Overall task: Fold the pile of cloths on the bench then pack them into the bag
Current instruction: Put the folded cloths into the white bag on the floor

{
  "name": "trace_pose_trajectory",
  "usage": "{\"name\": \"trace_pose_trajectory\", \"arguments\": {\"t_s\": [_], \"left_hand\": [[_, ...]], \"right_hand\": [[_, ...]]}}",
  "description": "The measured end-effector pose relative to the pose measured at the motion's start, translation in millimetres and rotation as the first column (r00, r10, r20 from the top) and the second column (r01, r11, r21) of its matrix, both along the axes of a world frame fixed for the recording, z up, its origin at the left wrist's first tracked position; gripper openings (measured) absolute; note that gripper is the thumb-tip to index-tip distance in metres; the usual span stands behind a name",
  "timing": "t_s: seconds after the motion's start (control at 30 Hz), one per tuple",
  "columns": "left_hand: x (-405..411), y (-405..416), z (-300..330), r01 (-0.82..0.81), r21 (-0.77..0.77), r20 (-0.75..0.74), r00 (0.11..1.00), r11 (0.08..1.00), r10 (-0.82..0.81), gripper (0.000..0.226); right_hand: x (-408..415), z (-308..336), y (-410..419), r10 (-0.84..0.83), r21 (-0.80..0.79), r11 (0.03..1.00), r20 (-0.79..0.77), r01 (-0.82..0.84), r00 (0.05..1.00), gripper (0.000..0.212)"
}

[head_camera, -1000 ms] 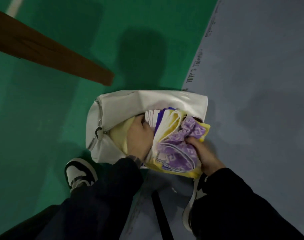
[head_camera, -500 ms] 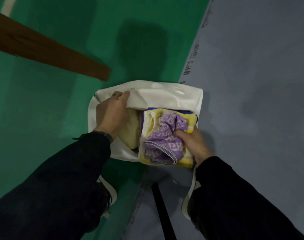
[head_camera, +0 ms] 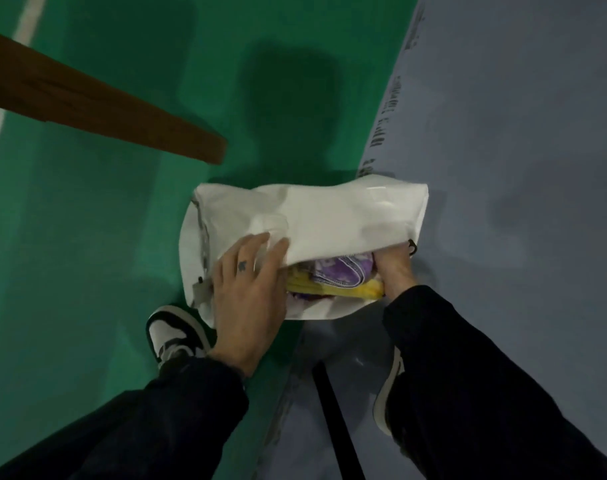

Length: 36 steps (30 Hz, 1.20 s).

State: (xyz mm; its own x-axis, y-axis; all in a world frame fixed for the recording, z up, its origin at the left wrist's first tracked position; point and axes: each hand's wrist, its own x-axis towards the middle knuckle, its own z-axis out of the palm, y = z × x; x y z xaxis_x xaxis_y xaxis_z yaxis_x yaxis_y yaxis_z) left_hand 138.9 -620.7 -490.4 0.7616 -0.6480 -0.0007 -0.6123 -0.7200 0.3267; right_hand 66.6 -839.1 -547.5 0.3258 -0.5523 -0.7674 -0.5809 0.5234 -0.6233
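Observation:
A white bag (head_camera: 333, 216) lies on the floor between my feet, its mouth facing me. Folded cloths sit inside it: a purple patterned one (head_camera: 343, 273) on top of yellow ones (head_camera: 333, 289), only their near edges showing. My left hand (head_camera: 246, 296) rests on the left side of the bag, fingers spread and fairly straight on the upper flap. My right hand (head_camera: 395, 271) is pushed into the right end of the opening beside the cloths; its fingers are hidden inside the bag.
The brown wooden bench (head_camera: 104, 112) runs in from the left, ending above the bag. The floor is green on the left and grey (head_camera: 523, 168) on the right. My two black-and-white shoes (head_camera: 175, 336) flank a black strap (head_camera: 333, 414).
The cloth stack has gone deeper into the bag and the white flap now covers most of it. My left hand moved from the flap's edge down onto the bag's left side.

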Motion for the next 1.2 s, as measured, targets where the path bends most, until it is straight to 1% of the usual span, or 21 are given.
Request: {"name": "trace_pose_trajectory", "arguments": {"t_s": [0.03,0.07,0.1,0.13,0.2,0.3,0.4,0.47,0.57,0.67,0.7,0.77,0.83,0.9,0.93,1.0,1.03,1.07,1.13,1.17,1.2], "left_hand": [[-6.3,3.1,-3.1,-0.008,0.031,0.063,0.998,0.999,0.006,0.037],[-13.4,5.9,-6.3,0.027,0.022,0.117,0.993,0.999,-0.029,0.037],[-19.9,7.9,-8.5,0.104,0.005,0.147,0.984,0.995,-0.104,0.035],[-25.8,10.3,-10.3,0.197,0.016,0.126,0.972,0.980,-0.197,0.032],[-34.2,15.7,-17.3,0.304,0.154,-0.023,0.952,0.940,-0.304,0.026],[-39.7,14.4,-26.7,0.263,0.416,-0.193,0.961,0.870,-0.198,0.030],[-45.2,2.6,-29.6,0.285,0.523,-0.238,0.954,0.803,-0.183,0.032],[-48.7,1.2,-32.0,0.334,0.570,-0.276,0.939,0.751,-0.208,0.042],[-53.1,5.3,-33.5,0.414,0.568,-0.355,0.903,0.711,-0.243,0.059],[-58.3,10.4,-31.8,0.517,0.470,-0.545,0.808,0.715,-0.226,0.061],[-57.9,9.2,-31.3,0.511,0.454,-0.586,0.788,0.730,-0.187,0.058],[-55.5,2.5,-33.8,0.416,0.478,-0.592,0.803,0.774,-0.066,0.057],[-54.3,-7.8,-38.8,0.356,0.511,-0.591,0.806,0.783,0.019,0.061],[-60.6,-18.1,-39.9,0.362,0.442,-0.676,0.735,0.821,0.040,0.056],[-65.8,-23.9,-38.1,0.366,0.351,-0.747,0.665,0.862,0.022,0.053],[-81.2,-36.4,-25.6,0.372,0.201,-0.833,0.551,0.906,-0.042,0.052],[-88.7,-42.0,-19.2,0.380,0.200,-0.833,0.552,0.903,-0.047,0.059],[-95.3,-47.0,-16.3,0.381,0.241,-0.805,0.592,0.893,-0.036,0.071],[-98.0,-53.9,-18.1,0.332,0.356,-0.719,0.694,0.873,0.029,0.090],[-95.2,-54.8,-20.5,0.287,0.390,-0.691,0.720,0.875,0.071,0.092],[-92.2,-54.3,-23.3,0.249,0.394,-0.675,0.732,0.885,0.094,0.088]], "right_hand": [[-4.4,-3.0,1.2,0.016,-0.007,1.000,0.010,-0.016,1.000,0.037],[-8.1,-3.3,2.4,0.035,-0.015,0.999,0.019,-0.034,0.999,0.038],[-10.0,-1.4,3.4,0.036,-0.014,0.999,0.031,-0.035,0.999,0.030],[-11.2,0.5,3.9,0.016,-0.012,1.000,0.036,-0.015,0.999,0.022],[-12.7,-2.7,2.7,-0.013,-0.010,1.000,0.032,0.013,0.999,0.023],[-9.6,-2.6,4.6,-0.002,-0.023,1.000,-0.005,0.002,1.000,0.024],[-3.6,-4.2,-1.6,-0.017,-0.025,1.000,-0.023,0.016,1.000,0.029],[1.9,-2.4,-8.0,-0.053,-0.019,0.998,-0.064,0.052,0.997,0.022],[7.0,-1.1,-11.3,-0.121,-0.031,0.992,-0.086,0.119,0.989,0.023],[11.9,6.4,-8.7,-0.119,-0.041,0.993,-0.118,0.115,0.986,0.027],[11.8,7.2,-8.0,-0.121,-0.037,0.992,-0.127,0.117,0.985,0.027],[11.9,7.8,-6.3,-0.119,-0.052,0.992,-0.125,0.113,0.985,0.024],[13.5,11.8,-2.6,-0.026,-0.146,0.989,-0.129,0.007,0.991,0.015],[15.2,12.7,-1.6,0.190,-0.273,0.936,-0.142,-0.223,0.972,0.012],[17.6,15.8,-2.4,0.297,-0.283,0.903,-0.132,-0.323,0.946,0.016],[18.9,19.0,-6.2,0.475,-0.213,0.852,-0.067,-0.478,0.877,0.040],[18.7,19.4,-9.4,0.522,-0.192,0.831,-0.054,-0.522,0.851,0.052],[16.9,18.1,-13.1,0.546,-0.200,0.812,-0.068,-0.548,0.835,0.058],[12.0,16.4,-18.7,0.540,-0.251,0.797,-0.108,-0.549,0.834,0.054],[9.2,16.2,-18.6,0.529,-0.283,0.792,-0.124,-0.541,0.839,0.050],[7.7,17.6,-16.5,0.518,-0.332,0.775,-0.157,-0.539,0.841,0.046]]}}
